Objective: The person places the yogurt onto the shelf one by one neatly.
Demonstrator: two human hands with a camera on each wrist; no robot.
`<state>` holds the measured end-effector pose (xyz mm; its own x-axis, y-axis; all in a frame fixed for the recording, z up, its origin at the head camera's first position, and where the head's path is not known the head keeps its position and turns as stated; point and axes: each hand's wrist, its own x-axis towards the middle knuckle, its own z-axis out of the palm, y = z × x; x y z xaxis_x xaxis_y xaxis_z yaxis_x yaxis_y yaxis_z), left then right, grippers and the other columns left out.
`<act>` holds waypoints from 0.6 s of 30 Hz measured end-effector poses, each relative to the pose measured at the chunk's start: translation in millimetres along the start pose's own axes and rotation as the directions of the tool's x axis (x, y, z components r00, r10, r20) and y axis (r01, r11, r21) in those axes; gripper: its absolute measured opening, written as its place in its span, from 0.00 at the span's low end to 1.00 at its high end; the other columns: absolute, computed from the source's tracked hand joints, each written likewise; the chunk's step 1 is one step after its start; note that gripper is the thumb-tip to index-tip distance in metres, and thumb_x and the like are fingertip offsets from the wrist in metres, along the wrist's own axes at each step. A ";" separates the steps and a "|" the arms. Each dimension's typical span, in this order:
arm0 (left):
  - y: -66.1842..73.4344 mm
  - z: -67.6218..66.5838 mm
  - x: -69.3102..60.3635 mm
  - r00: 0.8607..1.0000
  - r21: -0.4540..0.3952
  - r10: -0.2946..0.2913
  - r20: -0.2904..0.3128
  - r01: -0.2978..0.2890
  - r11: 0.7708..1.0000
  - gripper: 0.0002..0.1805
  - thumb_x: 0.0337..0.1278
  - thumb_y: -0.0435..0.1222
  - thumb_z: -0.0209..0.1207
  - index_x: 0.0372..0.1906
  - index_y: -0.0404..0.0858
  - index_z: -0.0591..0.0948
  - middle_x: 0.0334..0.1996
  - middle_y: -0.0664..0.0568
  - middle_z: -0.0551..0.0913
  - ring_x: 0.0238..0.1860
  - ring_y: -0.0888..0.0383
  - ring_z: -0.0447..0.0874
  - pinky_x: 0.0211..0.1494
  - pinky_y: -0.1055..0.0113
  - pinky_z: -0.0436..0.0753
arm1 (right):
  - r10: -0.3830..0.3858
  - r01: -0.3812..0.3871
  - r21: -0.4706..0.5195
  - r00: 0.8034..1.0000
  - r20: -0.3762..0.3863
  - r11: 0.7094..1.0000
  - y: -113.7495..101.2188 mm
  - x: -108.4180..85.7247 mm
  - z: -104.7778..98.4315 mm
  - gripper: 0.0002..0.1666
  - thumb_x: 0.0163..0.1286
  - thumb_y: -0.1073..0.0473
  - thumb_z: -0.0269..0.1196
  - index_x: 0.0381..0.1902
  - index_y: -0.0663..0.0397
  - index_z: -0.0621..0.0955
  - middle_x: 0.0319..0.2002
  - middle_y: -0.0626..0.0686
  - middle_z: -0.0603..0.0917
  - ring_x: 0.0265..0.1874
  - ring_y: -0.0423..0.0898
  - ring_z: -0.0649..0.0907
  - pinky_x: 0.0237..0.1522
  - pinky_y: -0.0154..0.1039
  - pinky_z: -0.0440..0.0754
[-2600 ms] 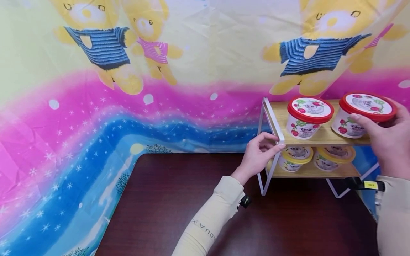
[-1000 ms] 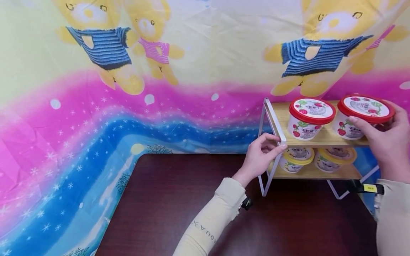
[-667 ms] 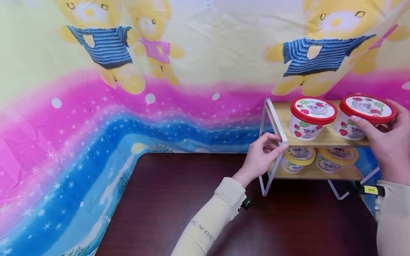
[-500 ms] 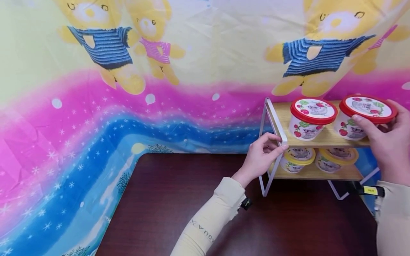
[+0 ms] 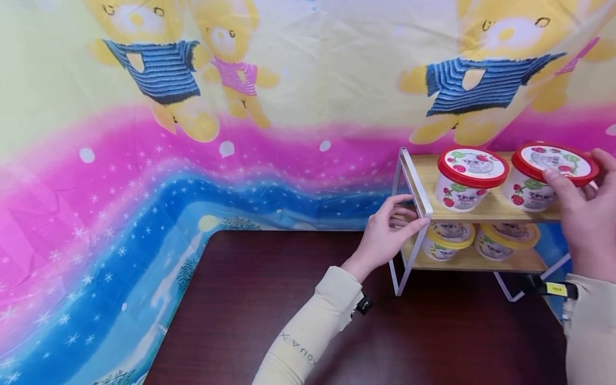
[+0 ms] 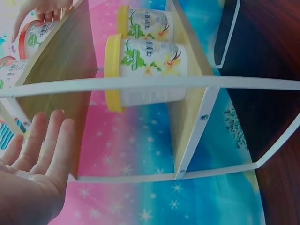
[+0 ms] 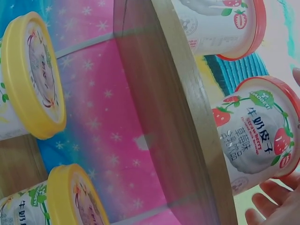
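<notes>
A white tub with a red lid and strawberry print [image 5: 529, 197] stands at the right of the two-tier rack's upper shelf [image 5: 486, 215]. My right hand [image 5: 591, 224] is round its right side, thumb at the lid's front edge and fingers spread loosely; in the right wrist view, the fingers [image 7: 274, 199] lie beside the tub. A matching red-lidded tub [image 5: 459, 195] stands left of it. My left hand [image 5: 385, 235] is at the rack's white left side frame [image 5: 416, 184], thumb by its front corner; its fingers look extended and relaxed in the left wrist view.
Two yellow-lidded tubs [image 5: 445, 248] stand on the lower wooden shelf [image 5: 474, 264]. The rack's white legs rest on a dark brown table [image 5: 289, 315]. A printed bear cloth [image 5: 298, 107] hangs behind the table.
My right hand has loosened and shifted slightly right from the red-lidded tub, which stays on the shelf. My left fingers have straightened and drawn slightly left at the frame.
</notes>
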<state>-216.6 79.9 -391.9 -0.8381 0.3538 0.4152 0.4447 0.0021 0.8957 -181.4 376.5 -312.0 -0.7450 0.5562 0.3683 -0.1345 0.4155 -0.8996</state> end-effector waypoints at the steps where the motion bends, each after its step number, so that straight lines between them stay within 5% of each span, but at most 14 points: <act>1: 0.2 -1.8 0.0 1.000 0.006 0.004 0.003 -0.004 1.000 0.28 0.67 0.45 0.66 0.69 0.49 0.72 0.47 0.61 0.84 0.45 0.68 0.83 0.50 0.70 0.82 | -0.007 0.007 0.000 1.000 -0.003 1.000 -0.5 -0.7 0.0 0.38 0.78 0.54 0.59 0.79 0.33 0.57 0.76 0.43 0.61 0.74 0.40 0.61 0.72 0.34 0.55; 9: 0.8 -14.8 -3.0 1.000 0.092 -0.002 -0.014 0.003 0.996 0.33 0.68 0.51 0.64 0.74 0.55 0.68 0.58 0.66 0.82 0.63 0.68 0.74 0.65 0.59 0.74 | -0.022 0.020 -0.059 0.999 -0.025 0.998 -8.7 -6.5 1.6 0.37 0.79 0.50 0.57 0.79 0.33 0.56 0.77 0.41 0.60 0.75 0.39 0.58 0.72 0.34 0.53; 18: -3.3 -25.6 -11.7 0.998 0.114 -0.031 -0.053 0.037 0.993 0.33 0.67 0.53 0.63 0.74 0.60 0.69 0.66 0.68 0.75 0.68 0.69 0.67 0.67 0.53 0.73 | -0.030 0.024 -0.095 0.997 -0.064 0.995 -15.2 -18.1 2.9 0.38 0.78 0.49 0.57 0.80 0.32 0.55 0.77 0.40 0.59 0.76 0.41 0.57 0.72 0.36 0.55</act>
<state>-216.3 51.8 -395.7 -0.8672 0.3031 0.3951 0.4465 0.1221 0.8864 -167.8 358.1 -305.7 -0.6972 0.5884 0.4096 -0.0898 0.4951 -0.8642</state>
